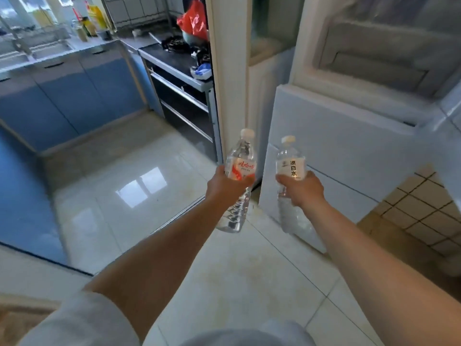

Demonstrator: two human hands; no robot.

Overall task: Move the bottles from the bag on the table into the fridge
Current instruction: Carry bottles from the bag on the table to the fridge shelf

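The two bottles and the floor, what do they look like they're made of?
Left bottle and right bottle: likely clear thin plastic, see-through ribbed walls, white caps, printed labels. Floor: probably glazed ceramic tile, glossy, with grout lines and a window reflection.

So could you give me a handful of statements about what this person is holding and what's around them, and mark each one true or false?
1. The left hand grips a clear bottle with a red and white label. True.
2. The right hand holds nothing. False: it grips a clear bottle with a white label.
3. Both bottles have white caps on. True.
4. Both bottles already stand on a fridge shelf. False: they are held in the air over the tiled floor, in front of the white fridge.
5. A red plastic bag sits by the stove. True.
6. The kitchen cabinets are green. False: they are blue.
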